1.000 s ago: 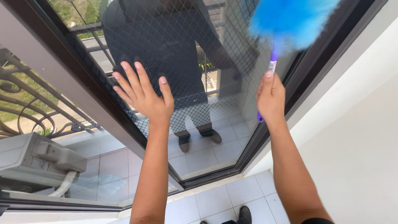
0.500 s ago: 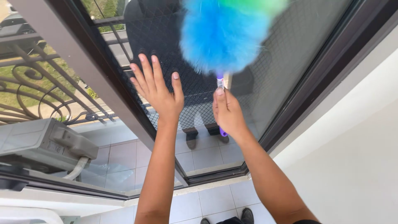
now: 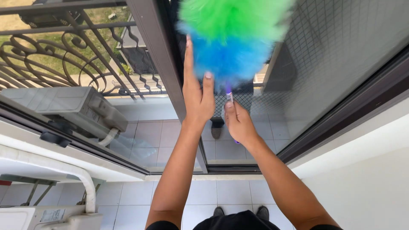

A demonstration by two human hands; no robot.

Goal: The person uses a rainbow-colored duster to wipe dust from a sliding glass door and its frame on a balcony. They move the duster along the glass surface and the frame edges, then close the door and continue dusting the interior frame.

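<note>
While the left hand (image 3: 197, 96) lies flat and open against the dark window frame (image 3: 158, 64) with its fingers (image 3: 188, 55) stretched upward, the right hand (image 3: 238, 121) is closed around the purple handle (image 3: 229, 94) of a fluffy duster (image 3: 232, 36). The duster's blue and green head sits just above the fingertips of both hands, pressed to the mesh screen (image 3: 332, 55), which spreads away to the right of the right-hand fingers. The glass reflects tiled floor and a pair of shoes just below the knuckles. Left of the left-hand fingers, through the pane, a curled iron railing (image 3: 55, 55) stands before grass, and lower left of them a grey outdoor air-conditioner unit (image 3: 64, 106) rests on a ledge with a white pipe (image 3: 81, 179) bending beneath it. Well below both wrists lies pale tiled floor (image 3: 132, 196), and a white wall (image 3: 366, 179) runs to the lower right. No container is in view.
</note>
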